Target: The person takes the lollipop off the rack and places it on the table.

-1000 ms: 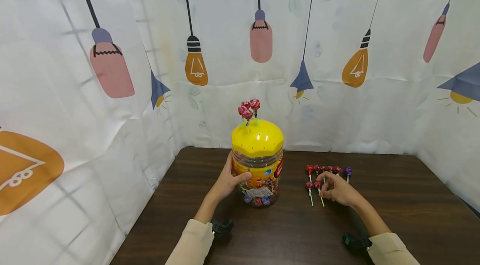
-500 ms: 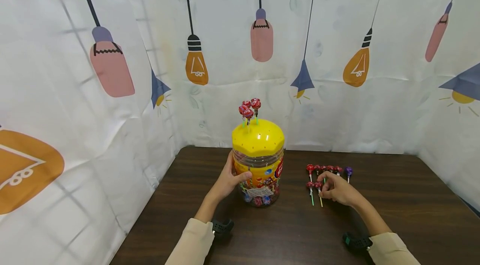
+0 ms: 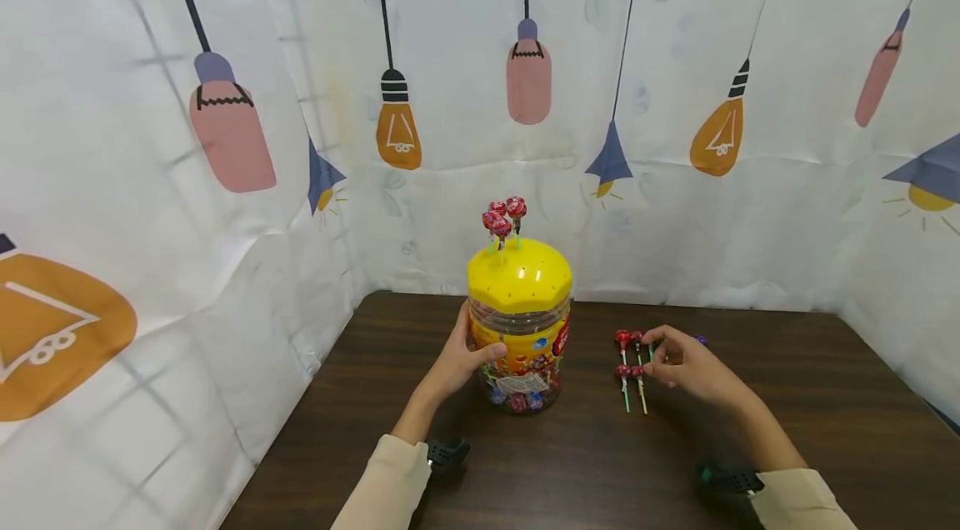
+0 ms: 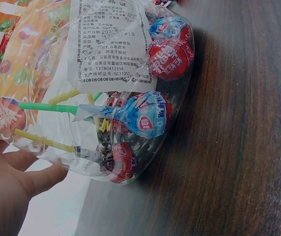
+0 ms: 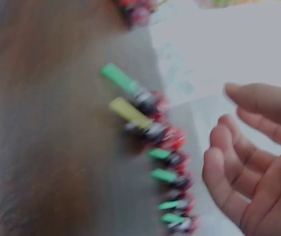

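Note:
A clear candy jar (image 3: 528,347) with a yellow domed lid (image 3: 519,280) stands upright on the table. Several red-wrapped lollipops (image 3: 501,225) poke up from the lid. My left hand (image 3: 456,362) grips the jar's left side, thumb across the front; the left wrist view shows wrapped lollipops (image 4: 148,114) inside. To the jar's right, two red lollipops (image 3: 638,373) form a front row, heads away from me. My right hand (image 3: 696,367) hovers just right of them, thumb and fingers apart, holding nothing in the blurred right wrist view. It hides much of the back row of lollipops (image 3: 623,337).
A purple lollipop (image 3: 702,340) peeks out behind the right hand, at the back row's right end. The dark wooden table (image 3: 570,463) runs back to a white curtain (image 3: 465,97) printed with lamps, which also hangs at both sides.
My right hand has let go of the front row's right lollipop and shifted right, fingers now spread apart. That lollipop stays lying on the table. The left hand keeps its hold on the jar.

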{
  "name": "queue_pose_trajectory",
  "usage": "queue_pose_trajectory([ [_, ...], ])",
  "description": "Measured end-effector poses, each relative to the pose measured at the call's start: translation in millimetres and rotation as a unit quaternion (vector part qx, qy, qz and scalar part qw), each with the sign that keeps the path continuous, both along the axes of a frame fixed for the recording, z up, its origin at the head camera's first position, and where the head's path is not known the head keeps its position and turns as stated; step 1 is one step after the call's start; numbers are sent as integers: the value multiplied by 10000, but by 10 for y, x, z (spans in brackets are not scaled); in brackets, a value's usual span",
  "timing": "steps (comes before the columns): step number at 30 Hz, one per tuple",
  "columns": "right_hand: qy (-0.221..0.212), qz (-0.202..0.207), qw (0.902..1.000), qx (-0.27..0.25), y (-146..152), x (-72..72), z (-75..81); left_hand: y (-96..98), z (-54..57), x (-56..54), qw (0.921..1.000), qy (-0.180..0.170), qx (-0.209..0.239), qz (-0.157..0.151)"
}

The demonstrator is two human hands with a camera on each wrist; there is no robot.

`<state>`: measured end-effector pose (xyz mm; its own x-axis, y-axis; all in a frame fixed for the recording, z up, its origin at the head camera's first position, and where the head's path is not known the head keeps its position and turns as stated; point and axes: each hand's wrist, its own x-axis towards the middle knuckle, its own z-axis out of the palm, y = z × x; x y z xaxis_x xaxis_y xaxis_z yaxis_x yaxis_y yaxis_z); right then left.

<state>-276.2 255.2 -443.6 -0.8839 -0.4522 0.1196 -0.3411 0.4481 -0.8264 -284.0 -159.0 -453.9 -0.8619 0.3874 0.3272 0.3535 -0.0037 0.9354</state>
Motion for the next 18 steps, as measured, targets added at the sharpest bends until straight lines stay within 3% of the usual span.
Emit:
queue_pose_trajectory([
  [8, 1210, -348, 9886, -828, -341, 176, 411, 12, 25, 5, 10000, 30, -63, 43],
  [14, 1679, -631, 9737, -1406, -774, 236, 807, 1, 31, 17, 10000, 19, -56, 65],
  [18, 1942, -535, 9682, -1486, -1046, 210, 1086, 3, 21, 40, 10000, 20, -54, 71],
])
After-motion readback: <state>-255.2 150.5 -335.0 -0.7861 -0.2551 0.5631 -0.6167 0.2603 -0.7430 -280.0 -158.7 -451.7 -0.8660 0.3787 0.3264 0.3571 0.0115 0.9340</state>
